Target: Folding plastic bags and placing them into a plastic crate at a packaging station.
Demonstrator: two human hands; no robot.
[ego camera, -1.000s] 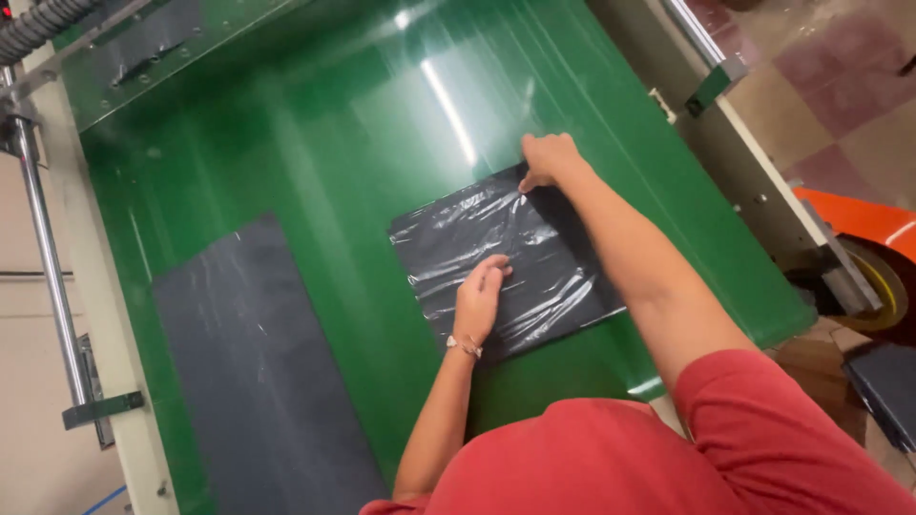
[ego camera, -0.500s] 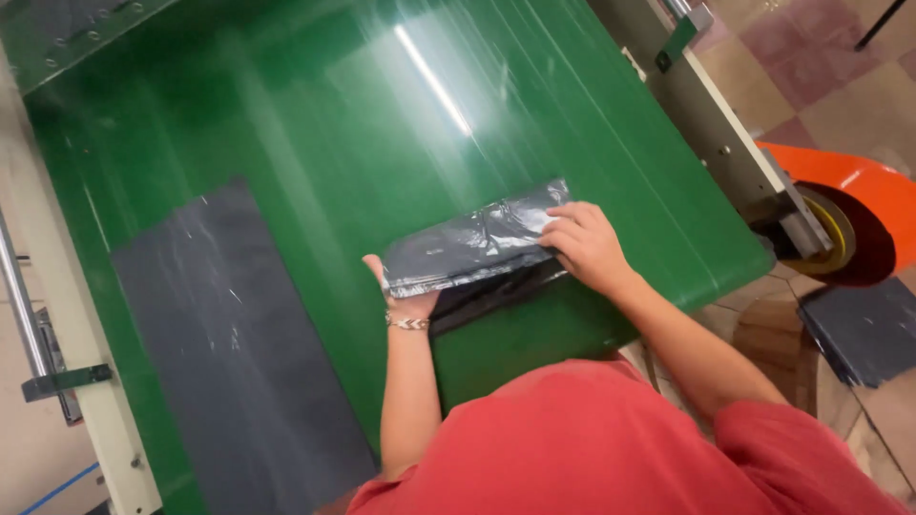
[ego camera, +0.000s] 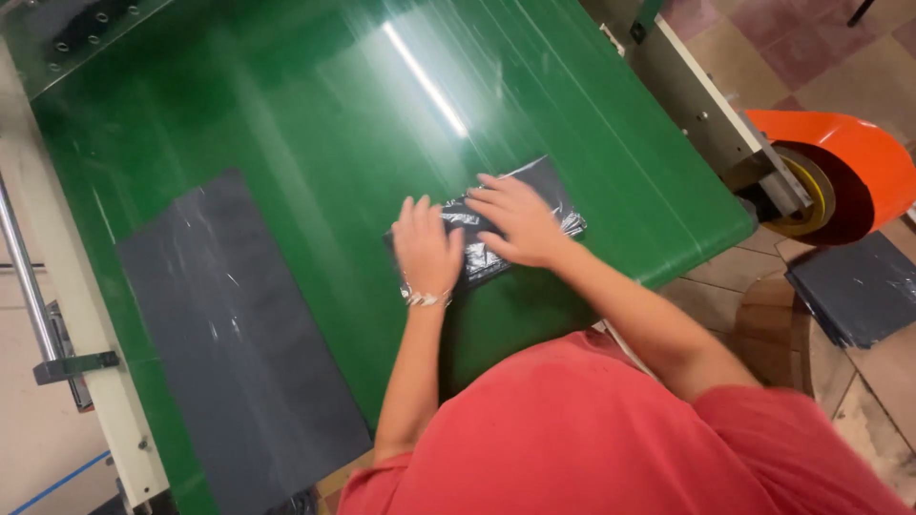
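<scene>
My two hands pressed a folded black plastic bag (ego camera: 510, 221) flat on the green belt (ego camera: 286, 114).

Far left of my left hand (ego camera: 426, 250) lay a flat grey sheet (ego camera: 229, 334). Both hands were open, palms down on the bag, holding its fold. Right of my right hand (ego camera: 515, 217), an orange roll (ego camera: 840, 162) and dark bags (ego camera: 854, 291).

Light: bright, from overhead.
Glare: a long white streak lay across the green belt (ego camera: 286, 143).
Shadows: soft, beneath the arms.
Blur: slight smear on the right hand (ego camera: 515, 221).
</scene>
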